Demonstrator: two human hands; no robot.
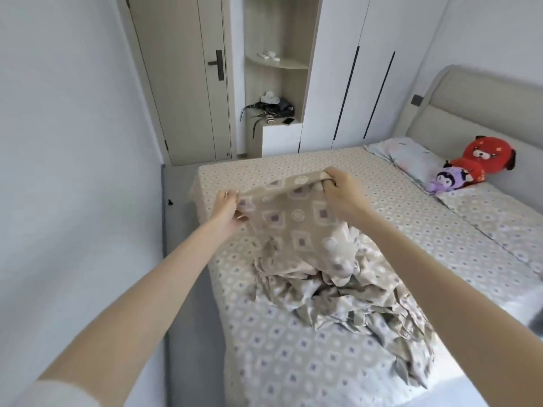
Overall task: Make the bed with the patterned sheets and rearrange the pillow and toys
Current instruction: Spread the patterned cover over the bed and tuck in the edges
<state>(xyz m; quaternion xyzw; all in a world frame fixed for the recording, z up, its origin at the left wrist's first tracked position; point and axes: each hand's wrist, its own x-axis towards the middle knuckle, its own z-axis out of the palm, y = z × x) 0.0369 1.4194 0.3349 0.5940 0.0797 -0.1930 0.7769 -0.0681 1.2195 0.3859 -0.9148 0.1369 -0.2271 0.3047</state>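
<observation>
**Loose patterned sheet** [296, 230]: one, crumpled in the middle of the bed [396, 218], its top edge lifted above the rest.
**Left hand** [226, 211]: fingers pinched on the left end of that edge.
**Right hand** [342, 186]: clamped on a bunched fold further along the same edge.
**Step in hand, as judged:** spreading the sheet. It likely goes best with the hands slid apart to the corners, the cloth raised clear, then shaken flat.
**Under-sheet** [279, 362]: one, already stretched on.
**Pillow** [408, 160]: one, at the headboard end.
**Toys:** two, a red plush [484, 155] and a purple plush [448, 179], just beside the pillow.
</observation>
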